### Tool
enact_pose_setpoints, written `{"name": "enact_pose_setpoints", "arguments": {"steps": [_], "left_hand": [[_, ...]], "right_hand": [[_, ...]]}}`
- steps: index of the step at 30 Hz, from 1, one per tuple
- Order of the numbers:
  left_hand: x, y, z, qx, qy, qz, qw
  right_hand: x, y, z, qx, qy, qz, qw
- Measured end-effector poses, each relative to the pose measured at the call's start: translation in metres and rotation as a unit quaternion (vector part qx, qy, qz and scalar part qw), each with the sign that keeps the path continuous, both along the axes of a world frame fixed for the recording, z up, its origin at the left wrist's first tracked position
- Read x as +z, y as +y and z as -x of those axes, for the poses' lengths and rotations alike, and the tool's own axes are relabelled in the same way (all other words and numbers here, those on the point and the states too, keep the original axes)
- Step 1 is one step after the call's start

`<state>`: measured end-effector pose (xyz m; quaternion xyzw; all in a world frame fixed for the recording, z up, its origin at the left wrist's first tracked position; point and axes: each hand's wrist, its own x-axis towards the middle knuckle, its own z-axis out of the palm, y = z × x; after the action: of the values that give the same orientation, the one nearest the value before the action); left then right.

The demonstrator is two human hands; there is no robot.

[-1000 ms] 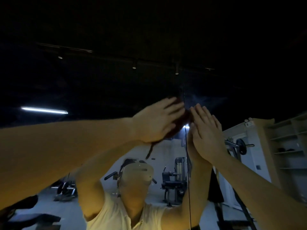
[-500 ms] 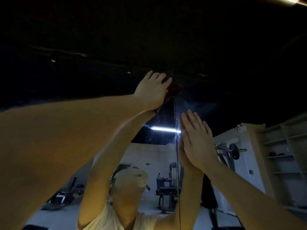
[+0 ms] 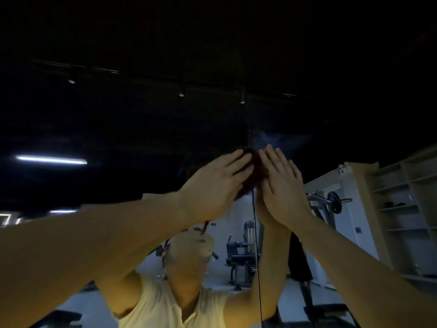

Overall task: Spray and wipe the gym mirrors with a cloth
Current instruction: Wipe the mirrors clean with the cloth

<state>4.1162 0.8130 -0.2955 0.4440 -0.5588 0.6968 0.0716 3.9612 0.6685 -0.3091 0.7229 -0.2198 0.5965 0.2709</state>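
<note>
At the centre of the frame, cloth (image 3: 253,168): dark and bunched, against the mirror (image 3: 132,129) at its vertical seam (image 3: 257,261), mostly hidden under the left hand.
Left hand (image 3: 216,185): fingers (image 3: 236,160) straight and together, pressing the cloth to the glass.
Right hand (image 3: 282,188): just right of the cloth, fingers (image 3: 277,162) straight, palm flat on the mirror, holding nothing.
Reflection: pale shirt (image 3: 165,308) lower centre, gym machine (image 3: 238,252) beside the seam, shelves (image 3: 402,204) at right, light tube (image 3: 50,159) at left.

left hand (image 3: 214,185) pressing dark cloth (image 3: 251,171) on mirror (image 3: 118,129), right hand (image 3: 282,185) flat beside
</note>
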Motion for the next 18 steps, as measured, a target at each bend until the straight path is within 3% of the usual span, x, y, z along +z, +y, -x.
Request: {"name": "enact_pose_setpoints", "arguments": {"steps": [2, 6, 9, 12, 15, 18], "left_hand": [[-0.017, 0.004, -0.016, 0.005, 0.004, -0.07, 0.998], [-0.015, 0.022, -0.035, 0.052, -0.028, -0.115, 0.992], [0.026, 0.038, -0.036, 0.077, 0.039, -0.036, 0.996], [0.071, 0.055, -0.037, 0.064, 0.17, 0.035, 0.983], [0.062, 0.036, -0.017, 0.041, 0.243, 0.059, 0.967], [-0.002, -0.002, 0.004, 0.048, 0.141, 0.031, 0.988]], "right_hand": [[0.002, 0.0, 0.005, -0.011, 0.015, -0.007, 1.0], [0.004, -0.002, 0.009, -0.039, 0.035, -0.02, 0.998], [0.005, 0.001, 0.006, -0.049, 0.036, -0.037, 0.997], [0.004, 0.003, 0.004, -0.054, 0.036, -0.046, 0.997], [0.003, 0.002, 0.002, -0.054, 0.029, -0.037, 0.997], [0.003, 0.004, 0.002, -0.033, 0.022, -0.038, 0.999]]}}
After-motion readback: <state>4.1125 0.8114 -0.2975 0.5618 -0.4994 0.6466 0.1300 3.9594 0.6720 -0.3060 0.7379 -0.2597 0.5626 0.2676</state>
